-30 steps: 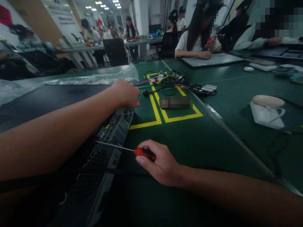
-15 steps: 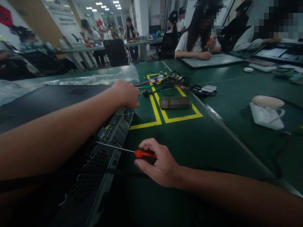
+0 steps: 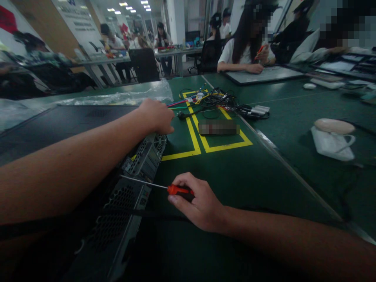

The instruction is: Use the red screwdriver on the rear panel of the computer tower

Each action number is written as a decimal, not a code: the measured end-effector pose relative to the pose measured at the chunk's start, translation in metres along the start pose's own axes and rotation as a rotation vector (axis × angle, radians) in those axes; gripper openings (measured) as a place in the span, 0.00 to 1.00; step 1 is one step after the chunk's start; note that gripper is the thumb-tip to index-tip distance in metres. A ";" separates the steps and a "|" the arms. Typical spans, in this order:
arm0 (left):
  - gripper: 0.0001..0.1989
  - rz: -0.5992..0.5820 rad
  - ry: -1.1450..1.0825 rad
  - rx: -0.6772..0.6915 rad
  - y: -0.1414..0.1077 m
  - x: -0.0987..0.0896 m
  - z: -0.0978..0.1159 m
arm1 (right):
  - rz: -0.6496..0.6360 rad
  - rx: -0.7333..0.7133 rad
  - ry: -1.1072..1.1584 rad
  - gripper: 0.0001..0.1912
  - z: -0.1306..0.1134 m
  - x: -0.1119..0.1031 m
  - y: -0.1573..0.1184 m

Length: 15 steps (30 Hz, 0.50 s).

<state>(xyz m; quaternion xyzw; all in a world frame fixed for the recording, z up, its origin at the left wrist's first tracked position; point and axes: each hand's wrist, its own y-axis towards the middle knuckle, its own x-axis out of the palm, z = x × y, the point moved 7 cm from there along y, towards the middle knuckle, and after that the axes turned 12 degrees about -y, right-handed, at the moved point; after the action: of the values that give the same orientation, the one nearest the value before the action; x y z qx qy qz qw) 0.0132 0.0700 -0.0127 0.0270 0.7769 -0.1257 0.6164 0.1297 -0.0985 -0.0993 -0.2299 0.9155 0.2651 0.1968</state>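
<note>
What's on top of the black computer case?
The left hand is over the far corner of the black computer case, its forearm stretching across the top. A vented patch shows beyond; the part behind the forearm is hidden.

Clear plastic (image 3: pixel 147 92) spread from 9 to 11 o'clock. Cables (image 3: pixel 219 98) heaped toward 1 o'clock, partly laid over yellow tape (image 3: pixel 192 135). Flat panel (image 3: pixel 282 74) placed near 2 o'clock. White cup (image 3: pixel 329 145) seen at 3 o'clock.

Green worktop (image 3: pixel 241 168) ahead, black office chair (image 3: pixel 143 64) towards eleven o'clock, white pillar (image 3: pixel 176 29) near twelve, lit ceiling lights (image 3: pixel 143 2) at eleven
</note>
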 end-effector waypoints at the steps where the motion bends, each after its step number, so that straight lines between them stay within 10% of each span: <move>1: 0.30 0.006 -0.009 -0.003 0.000 0.000 0.000 | 0.001 0.002 0.000 0.07 0.000 0.000 0.000; 15: 0.30 0.011 0.083 0.031 0.000 0.001 0.002 | -0.013 0.012 0.008 0.06 0.000 0.000 0.000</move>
<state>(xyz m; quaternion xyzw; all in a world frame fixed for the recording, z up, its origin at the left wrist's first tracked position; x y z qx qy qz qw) 0.0146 0.0698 -0.0135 0.0461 0.7997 -0.1328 0.5837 0.1296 -0.0985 -0.0992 -0.2356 0.9164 0.2575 0.1961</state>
